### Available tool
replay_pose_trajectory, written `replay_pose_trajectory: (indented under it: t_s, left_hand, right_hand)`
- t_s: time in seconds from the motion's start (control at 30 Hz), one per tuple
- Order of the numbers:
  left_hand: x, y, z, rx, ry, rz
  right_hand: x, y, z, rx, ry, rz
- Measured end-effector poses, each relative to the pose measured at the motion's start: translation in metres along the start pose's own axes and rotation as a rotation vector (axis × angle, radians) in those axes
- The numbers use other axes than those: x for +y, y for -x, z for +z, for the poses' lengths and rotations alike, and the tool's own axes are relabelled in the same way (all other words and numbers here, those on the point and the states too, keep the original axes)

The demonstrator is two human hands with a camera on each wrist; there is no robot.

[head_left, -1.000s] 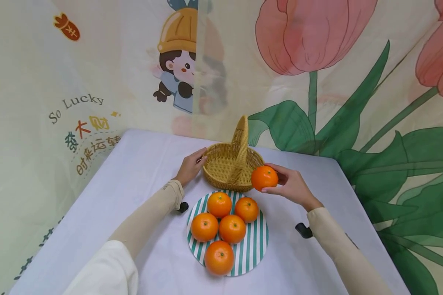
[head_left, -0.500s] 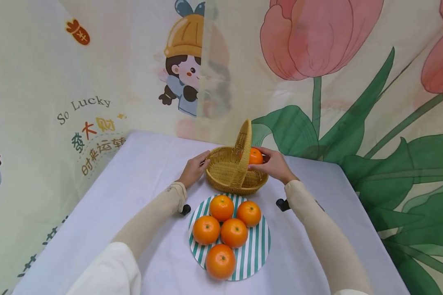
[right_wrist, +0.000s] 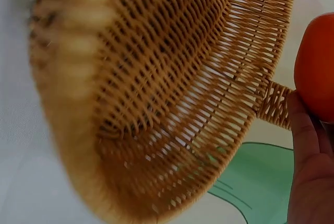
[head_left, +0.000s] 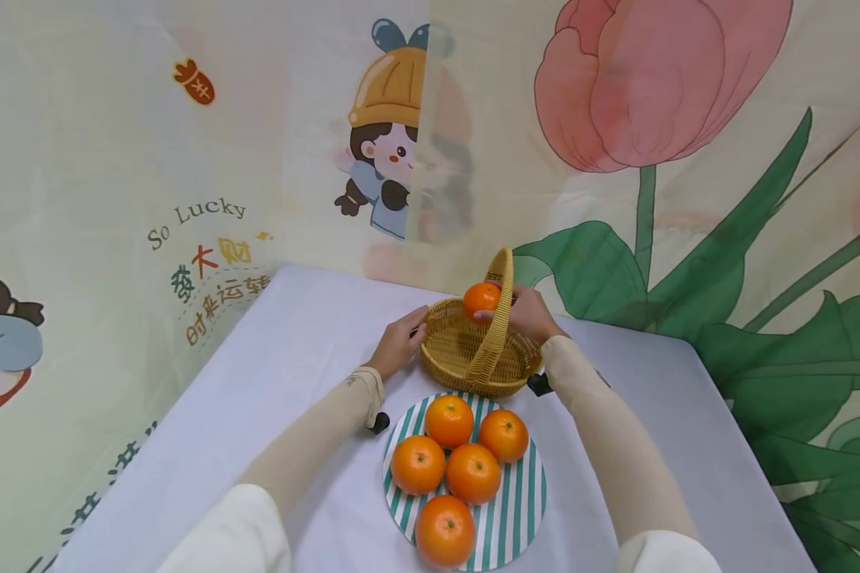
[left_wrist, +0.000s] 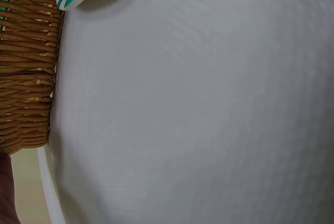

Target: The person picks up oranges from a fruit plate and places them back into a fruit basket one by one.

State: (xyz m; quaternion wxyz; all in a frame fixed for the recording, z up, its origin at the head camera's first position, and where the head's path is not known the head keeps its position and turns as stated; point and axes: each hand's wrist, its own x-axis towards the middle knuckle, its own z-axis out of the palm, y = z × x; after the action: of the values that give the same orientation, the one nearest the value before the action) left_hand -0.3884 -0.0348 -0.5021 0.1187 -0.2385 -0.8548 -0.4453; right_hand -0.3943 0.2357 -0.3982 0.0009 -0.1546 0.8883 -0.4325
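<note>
Orange fruit (head_left: 482, 302), 1: right hand (head_left: 533, 313) pinches it above wicker basket (head_left: 459, 342), arched handle (head_left: 499, 330) crossing before that hand. Left hand (head_left: 399, 342) touches basket's side, grip unclear. Nearer: striped plate (head_left: 514, 509), 5 oranges (head_left: 473, 473).

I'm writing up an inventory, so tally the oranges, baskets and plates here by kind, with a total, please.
Oranges: 6 (5 on the striped plate, plus the held orange in the right hand)
Wicker basket: 1
Striped plate: 1
Total: 8

White table (head_left: 294, 358): wicker basket (head_left: 453, 371), round striped plate (head_left: 525, 497) directly on it.
</note>
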Motion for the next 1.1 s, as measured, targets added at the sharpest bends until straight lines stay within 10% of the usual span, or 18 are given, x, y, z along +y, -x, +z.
replay_pose_trajectory:
  t_s: [0.33, 0.6, 0.87, 1.1]
  left_hand:
    - [-0.001, -0.002, 0.009, 0.031, -0.043, 0.033]
    - [-0.002, 0.0, 0.006, 0.035, -0.046, -0.017]
    - [0.001, 0.006, 0.005, 0.014, -0.025, -0.006]
    - [0.003, 0.007, 0.0, 0.028, -0.025, 0.004]
  right_hand:
    - [0.009, -0.022, 0.023, -0.032, -0.144, 0.087]
    - [0.025, -0.05, 0.041, -0.068, -0.043, 0.038]
    - [0.021, -0.041, 0.046, -0.088, -0.027, 0.158]
    - [0.019, -0.042, 0.053, -0.081, 0.147, 0.081]
